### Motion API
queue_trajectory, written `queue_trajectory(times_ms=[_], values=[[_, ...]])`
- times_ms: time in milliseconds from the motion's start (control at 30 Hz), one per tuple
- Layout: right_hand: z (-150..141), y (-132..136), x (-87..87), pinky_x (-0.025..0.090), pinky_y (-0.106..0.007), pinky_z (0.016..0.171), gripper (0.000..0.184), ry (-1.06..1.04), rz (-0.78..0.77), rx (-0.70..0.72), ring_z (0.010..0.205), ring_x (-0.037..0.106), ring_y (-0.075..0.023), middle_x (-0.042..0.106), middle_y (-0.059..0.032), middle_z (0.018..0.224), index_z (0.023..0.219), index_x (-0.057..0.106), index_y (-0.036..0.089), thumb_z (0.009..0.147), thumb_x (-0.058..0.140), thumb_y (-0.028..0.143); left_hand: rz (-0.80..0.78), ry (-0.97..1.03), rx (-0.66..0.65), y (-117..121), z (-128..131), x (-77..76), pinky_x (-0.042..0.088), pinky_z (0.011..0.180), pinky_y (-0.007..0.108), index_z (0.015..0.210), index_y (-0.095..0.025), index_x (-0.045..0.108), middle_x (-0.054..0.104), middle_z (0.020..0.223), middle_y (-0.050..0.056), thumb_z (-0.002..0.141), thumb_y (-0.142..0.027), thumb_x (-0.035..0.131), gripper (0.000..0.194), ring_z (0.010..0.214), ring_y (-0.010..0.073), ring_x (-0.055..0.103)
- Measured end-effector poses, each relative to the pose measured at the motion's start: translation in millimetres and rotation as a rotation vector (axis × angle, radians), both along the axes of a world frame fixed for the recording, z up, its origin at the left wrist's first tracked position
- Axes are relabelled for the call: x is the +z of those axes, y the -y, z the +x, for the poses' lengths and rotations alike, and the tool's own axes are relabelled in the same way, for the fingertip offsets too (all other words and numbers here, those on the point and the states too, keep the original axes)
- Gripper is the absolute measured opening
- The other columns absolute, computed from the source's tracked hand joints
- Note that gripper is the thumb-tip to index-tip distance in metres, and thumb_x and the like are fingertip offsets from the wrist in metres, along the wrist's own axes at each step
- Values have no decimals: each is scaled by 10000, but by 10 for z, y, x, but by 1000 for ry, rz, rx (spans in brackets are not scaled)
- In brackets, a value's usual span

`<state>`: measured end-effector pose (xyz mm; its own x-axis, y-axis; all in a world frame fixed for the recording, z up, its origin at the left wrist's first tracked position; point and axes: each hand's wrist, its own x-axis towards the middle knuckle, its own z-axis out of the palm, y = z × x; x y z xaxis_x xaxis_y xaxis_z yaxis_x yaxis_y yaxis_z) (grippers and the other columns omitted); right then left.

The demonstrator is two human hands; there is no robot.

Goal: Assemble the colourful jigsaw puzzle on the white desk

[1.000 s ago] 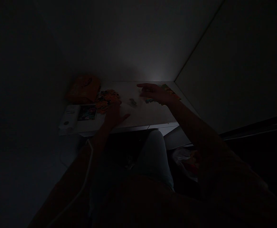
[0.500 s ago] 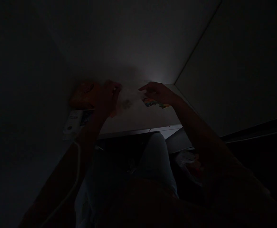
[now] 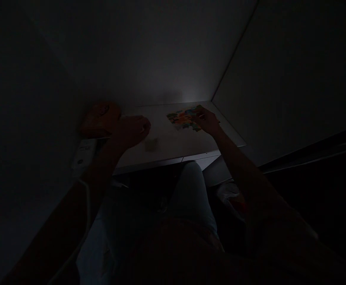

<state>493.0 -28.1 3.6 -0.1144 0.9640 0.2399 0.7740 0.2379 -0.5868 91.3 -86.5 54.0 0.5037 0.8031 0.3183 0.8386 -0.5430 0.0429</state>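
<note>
Dim walls [image 3: 149, 51] border the tabletop [image 3: 173, 144]; left fingers [image 3: 145, 123] and right fingers [image 3: 201, 113] curl, hold unclear.

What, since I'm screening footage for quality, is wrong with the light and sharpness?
Head view: very dark overall, only a faint glow low on the wall; soft shadow just above the table; left hand murky, its fingers hard to separate.

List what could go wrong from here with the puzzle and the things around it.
The right hand is at the puzzle, so a careless move might shift or part it.
The cord runs across the left forearm and could snag as that arm moves.
The light is very dim, so small pieces might be misread or knocked unseen.
</note>
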Motion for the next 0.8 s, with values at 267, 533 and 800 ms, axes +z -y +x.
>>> queue_trajectory(times_ms=[267,533,800], values=[[472,123,-680,497,-587,1401,761,413,-156,-207,1734,575,-407,502,-245,1955,1859,552,185,1196,664,542,-73,329,-5,247,178,-573,672,1006,486,1651,-243,667,830,1269,133,1122,-439,651,564,1016,300,788],[335,402,-905,473,-685,1401,712,466,-105,-222,1691,594,-455,615,-254,1865,1779,659,205,1218,586,637,-48,739,173,408,-190,-1650,678,1114,620,1671,-238,453,686,1593,260,1029,-641,700,797,1342,396,777],[614,328,-566,574,-591,1322,723,379,-250,-374,1610,692,-441,670,-277,1786,1741,690,173,1224,574,665,-121,543,160,173,-101,-1678,653,1139,617,1556,-268,624,757,1282,167,969,-665,793,729,1219,393,761]])
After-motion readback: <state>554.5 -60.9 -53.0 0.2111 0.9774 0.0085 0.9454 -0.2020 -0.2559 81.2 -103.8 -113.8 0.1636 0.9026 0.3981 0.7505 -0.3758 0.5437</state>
